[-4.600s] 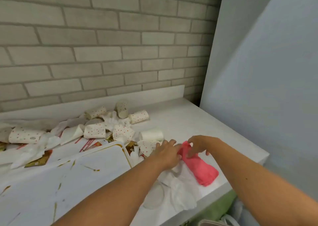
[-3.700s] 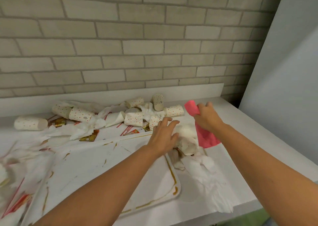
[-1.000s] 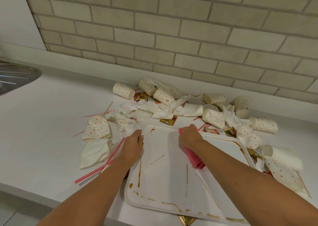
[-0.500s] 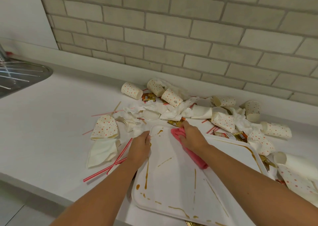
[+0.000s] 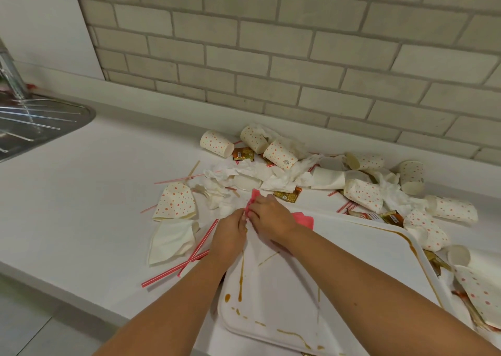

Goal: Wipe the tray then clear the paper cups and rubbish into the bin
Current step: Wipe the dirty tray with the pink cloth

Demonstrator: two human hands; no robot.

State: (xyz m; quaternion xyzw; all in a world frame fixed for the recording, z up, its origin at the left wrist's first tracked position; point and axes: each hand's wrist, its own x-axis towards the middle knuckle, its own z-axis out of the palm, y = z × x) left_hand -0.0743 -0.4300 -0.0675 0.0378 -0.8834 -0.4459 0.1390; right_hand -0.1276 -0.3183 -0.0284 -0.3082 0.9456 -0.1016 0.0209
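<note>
A white tray (image 5: 366,263) streaked with brown sauce lies on the white counter in front of me. My right hand (image 5: 271,217) grips a pink cloth (image 5: 303,218) and presses it on the tray's far left corner. My left hand (image 5: 230,233) holds the tray's left rim right beside it, fingers curled over the edge. Behind and to the right lie several dotted paper cups (image 5: 279,153), crumpled napkins (image 5: 276,176), sauce sachets (image 5: 287,194) and red striped straws (image 5: 176,270).
A steel sink drainer (image 5: 35,122) sits at the far left with a tap above it. A brick wall backs the counter. The counter's front edge (image 5: 67,277) runs below my left arm. A flattened cup (image 5: 174,202) and a folded napkin (image 5: 170,240) lie left of the tray.
My right hand has slid the pink cloth up and left to the tray's far corner, closing on my left hand. My left hand keeps its hold on the rim.
</note>
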